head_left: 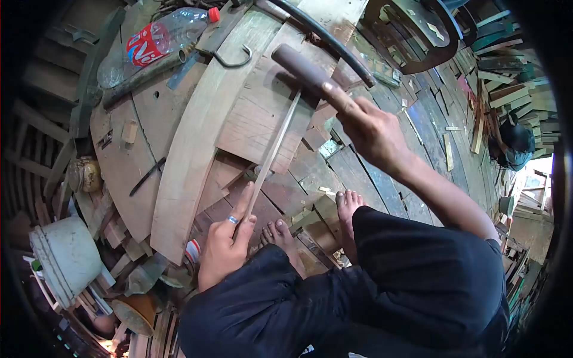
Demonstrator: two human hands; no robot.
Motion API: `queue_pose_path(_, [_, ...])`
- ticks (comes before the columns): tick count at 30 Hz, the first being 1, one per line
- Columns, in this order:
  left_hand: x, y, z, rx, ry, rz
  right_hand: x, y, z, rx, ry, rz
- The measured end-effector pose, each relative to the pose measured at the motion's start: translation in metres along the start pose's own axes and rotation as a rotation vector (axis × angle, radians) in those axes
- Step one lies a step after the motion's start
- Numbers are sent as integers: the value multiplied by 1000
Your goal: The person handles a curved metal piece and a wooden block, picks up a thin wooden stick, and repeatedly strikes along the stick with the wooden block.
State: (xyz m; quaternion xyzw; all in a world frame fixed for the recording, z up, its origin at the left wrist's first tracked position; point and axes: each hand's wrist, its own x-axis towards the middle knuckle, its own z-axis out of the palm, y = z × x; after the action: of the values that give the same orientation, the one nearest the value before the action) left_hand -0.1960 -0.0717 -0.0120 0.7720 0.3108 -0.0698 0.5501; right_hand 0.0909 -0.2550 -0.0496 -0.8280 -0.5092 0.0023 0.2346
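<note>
My left hand (225, 247), with a ring on one finger, pinches the near end of a long thin pale strip (274, 146). The strip runs up and away over a square brown board (253, 119). At its far end my right hand (373, 128) is wrapped round a dark cylindrical handle (301, 67), index finger stretched along it. The handle lies across the strip's far end; whether they touch is unclear. Beneath the square board is a long curved pale plank (191, 149).
A plastic bottle (170, 39) with a red cap, a metal hook (236, 58) and a dark thin tool (147, 177) lie on the left. A black curved bar (334, 42) is beyond the handle. My bare feet (349, 209) are near. A person (516, 143) sits far right.
</note>
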Motion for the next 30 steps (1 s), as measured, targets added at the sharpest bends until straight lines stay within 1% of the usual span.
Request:
queue_pose_path(1, [-2, -1, -2, -86, -35, -44, 0, 1, 0, 33, 7, -28])
queue_pose_path(2, [-5, -4, -6, -85, -38, -37, -1, 3, -2, 8, -11, -23])
queue_pose_path(4, [-15, -18, -15, -248, -165, -225, -3, 6, -2, -11, -31, -23])
queue_pose_path(5, [-21, -27, -22, -247, -160, -231, -4, 9, 0, -17, -31, -11])
queue_pose_path(7, [-35, -46, -32, -311, -272, -235, -4, 10, 5, -13, -33, 1])
queue_pose_path(8, [-42, -51, -32, -308, -269, -241, -3, 10, 5, 125, -14, 5])
queue_pose_path(9, [-48, -55, -32, -324, -194, -233, -1, 9, 5, 263, 7, 8])
queue_pose_path(10, [-51, -59, -32, -341, -115, -222, 1, 7, 5, 468, 23, 68])
queue_pose_path(11, [-52, -51, -33, -340, -104, -225, -2, 2, 5, 534, 116, 82])
queue_pose_path(13, [-51, -26, -33, -549, 12, -243, -3, -14, -16, 649, 141, 214])
queue_pose_path(14, [-45, -30, -34, -587, -16, -148, -5, -13, -21, 661, 178, 223])
queue_pose_path(15, [-36, -26, -33, -583, 1, -148, -7, -13, -24, 675, 217, 231])
queue_pose_path(16, [-25, -19, -27, -619, 15, -80, -7, -19, -27, 775, 263, 302])
queue_pose_path(17, [-15, -14, -22, -654, 25, -9, -8, -17, -32, 821, 248, 320])
queue_pose_path(18, [-5, -12, -17, -649, 33, -5, -7, -21, -31, 908, 277, 328])
queue_pose_path(19, [4, -12, -11, -684, -40, -9, -7, -23, -32, 988, 309, 340])
queue_pose_path(20, [11, -13, -5, -721, -120, -11, -8, -25, -31, 1017, 297, 333])
queue_pose_path(22, [18, -18, 7, -735, -164, 14, -15, -23, -26, 1028, 270, 312])
queue_pose_path(23, [22, -20, 10, -746, -196, 38, -19, -26, -23, 1031, 281, 335])
queue_pose_path(25, [25, -24, 15, -717, -200, 33, -36, -22, -16, 1062, 205, 436])
queue_pose_path(26, [27, -27, 16, -775, -201, 34, -42, -23, -15, 1063, 163, 508])
queue_pose_path(27, [29, -29, 16, -833, -199, 37, -45, -23, -14, 1140, 135, 525])
queue_pose_path(29, [31, -27, 15, -801, -199, 34, -45, -28, -12, 1121, 117, 563])
queue_pose_path(30, [31, -26, 14, -770, -200, 25, -45, -28, -6, 1093, 152, 565])
